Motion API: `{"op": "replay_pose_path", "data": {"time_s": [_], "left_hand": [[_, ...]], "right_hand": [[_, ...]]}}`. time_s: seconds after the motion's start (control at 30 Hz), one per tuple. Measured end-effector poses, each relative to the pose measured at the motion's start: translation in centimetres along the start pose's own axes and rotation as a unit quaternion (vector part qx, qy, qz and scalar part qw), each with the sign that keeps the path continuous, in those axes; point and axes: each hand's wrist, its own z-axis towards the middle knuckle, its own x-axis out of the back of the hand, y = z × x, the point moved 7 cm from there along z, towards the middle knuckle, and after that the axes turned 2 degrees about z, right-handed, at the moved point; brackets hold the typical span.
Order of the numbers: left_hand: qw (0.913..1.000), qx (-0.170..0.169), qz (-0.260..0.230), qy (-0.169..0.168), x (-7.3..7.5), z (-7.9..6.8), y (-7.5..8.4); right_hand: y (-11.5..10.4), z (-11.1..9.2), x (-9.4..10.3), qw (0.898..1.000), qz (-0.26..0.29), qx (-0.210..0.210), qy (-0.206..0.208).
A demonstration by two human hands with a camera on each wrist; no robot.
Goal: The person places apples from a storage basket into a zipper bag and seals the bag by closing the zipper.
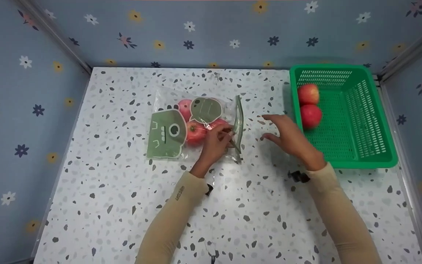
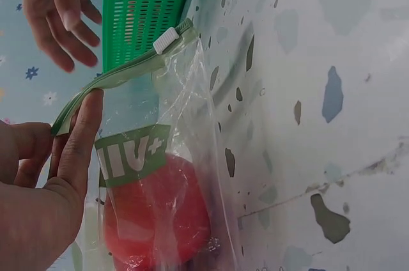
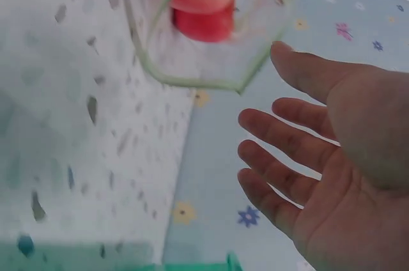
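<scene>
A clear zip bag (image 1: 166, 134) with green cartoon prints lies on the table, its mouth toward the right. Inside it are several red apples (image 1: 195, 134). My left hand (image 1: 215, 145) pinches the green-edged rim of the bag's mouth between thumb and fingers; a white slider (image 2: 166, 40) shows on that rim in the left wrist view. Between the bag and the green basket, my right hand (image 1: 288, 136) hovers with fingers spread and nothing in them. In the right wrist view the bag's mouth (image 3: 192, 84) gapes in front of the right hand, apples visible inside.
At the right of the table stands a green plastic basket (image 1: 379, 161) with slotted walls. Two red apples (image 1: 310, 116) lie against its left side. Flower-patterned panels (image 1: 211, 33) enclose the speckled table (image 1: 115, 205) at the back and sides.
</scene>
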Motion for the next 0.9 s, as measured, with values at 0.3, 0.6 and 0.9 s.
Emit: {"op": "replay_pose_path", "data": {"time_s": [0.3, 0.6, 0.9], "left_hand": [[0.9996, -0.001, -0.029, -0.005, 0.0, -0.1, -0.1], [0.9999, -0.004, -0.008, -0.011, 0.2, -0.2, -0.1], [0.9996, -0.008, -0.027, -0.004, 0.2, -0.1, -0.1]], "right_hand": [[1.8, -2.8, 5.6, 0.999, -0.006, -0.021, 0.046], [5.0, -4.6, 9.2, 0.996, -0.01, -0.061, 0.062], [7.8, -4.5, 11.0, 0.99, -0.058, -0.125, 0.017]]}}
